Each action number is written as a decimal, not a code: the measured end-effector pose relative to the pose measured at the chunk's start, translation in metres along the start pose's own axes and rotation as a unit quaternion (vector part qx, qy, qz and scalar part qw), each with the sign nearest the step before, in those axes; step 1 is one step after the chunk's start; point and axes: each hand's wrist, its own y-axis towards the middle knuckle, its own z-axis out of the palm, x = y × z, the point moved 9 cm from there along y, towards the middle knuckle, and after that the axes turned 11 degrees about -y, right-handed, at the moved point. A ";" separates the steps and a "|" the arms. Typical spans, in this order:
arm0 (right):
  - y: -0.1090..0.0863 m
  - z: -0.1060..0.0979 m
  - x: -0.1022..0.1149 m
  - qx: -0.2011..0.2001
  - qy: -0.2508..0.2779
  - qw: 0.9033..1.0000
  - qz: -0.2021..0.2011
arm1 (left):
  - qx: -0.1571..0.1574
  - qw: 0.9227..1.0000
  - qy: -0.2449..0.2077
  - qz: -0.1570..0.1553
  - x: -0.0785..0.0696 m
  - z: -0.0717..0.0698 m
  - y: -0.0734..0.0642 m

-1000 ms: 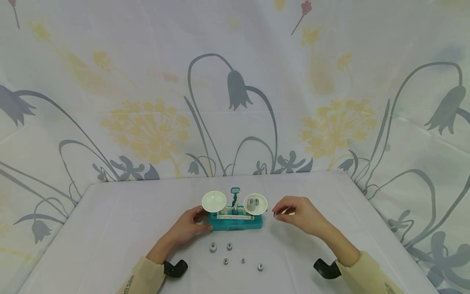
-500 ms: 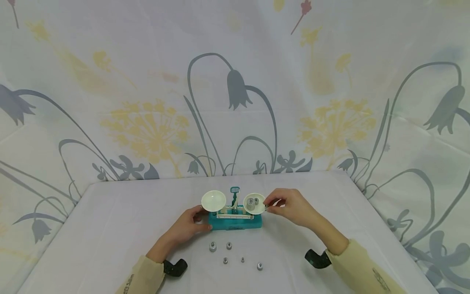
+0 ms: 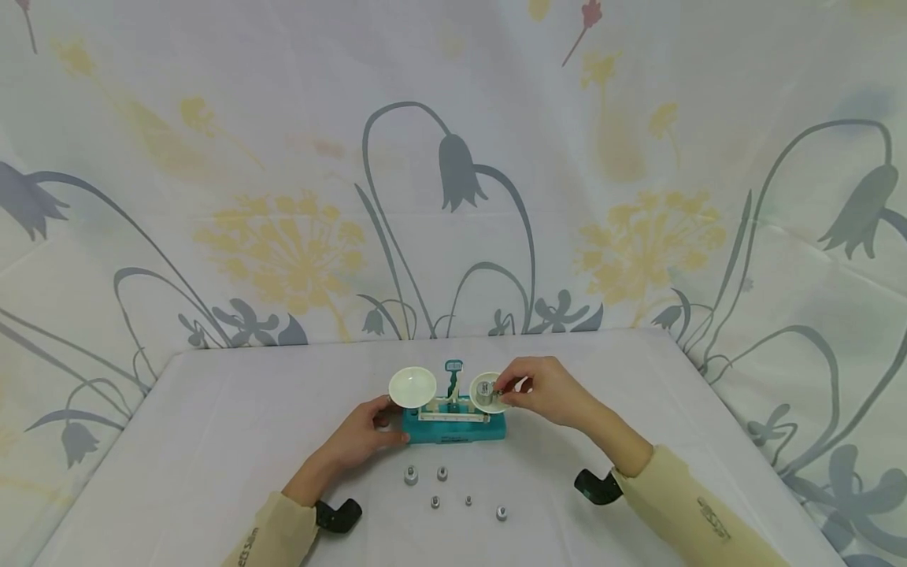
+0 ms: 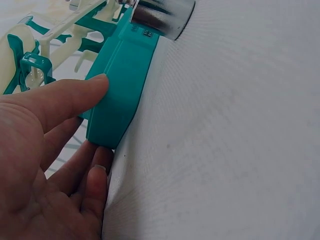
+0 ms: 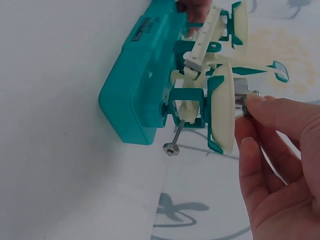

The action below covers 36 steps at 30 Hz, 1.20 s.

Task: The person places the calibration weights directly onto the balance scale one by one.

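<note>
A small balance scale (image 3: 453, 431) with a teal base stands on the table. My left hand (image 3: 360, 437) grips its left end, thumb (image 4: 95, 90) on the front face and fingers behind. The left pan (image 3: 412, 387) is bare. In the right pan (image 3: 489, 407) sits a metal weight (image 3: 485, 389). My right hand (image 3: 553, 391) pinches another small metal weight (image 5: 245, 110) between thumb and fingertips, right over this pan. The fingertips hide most of that weight, and they cover part of the pan in the head view.
Several loose metal weights, among them a larger one (image 3: 411, 476) and a smaller one (image 3: 468, 501), stand on the white-covered table in front of the scale. A floral cloth (image 3: 453, 260) hangs behind. A screw with a nut (image 5: 171, 148) juts from the beam's right end.
My right hand has moved left with the small weight, from beside the scale to over the right pan. The left hand stays on the base.
</note>
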 end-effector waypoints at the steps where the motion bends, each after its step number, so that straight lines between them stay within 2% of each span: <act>1: 0.001 0.001 0.000 0.002 -0.001 1.000 0.000 | 0.000 1.000 0.000 0.000 0.000 0.000 0.000; 21: 0.013 0.006 0.004 0.080 -0.036 0.996 0.018 | 0.003 1.000 -0.002 -0.003 -0.001 0.000 -0.001; 36: 0.012 0.007 0.000 0.090 -0.016 0.995 0.038 | -0.002 1.000 -0.004 -0.001 -0.002 0.000 -0.002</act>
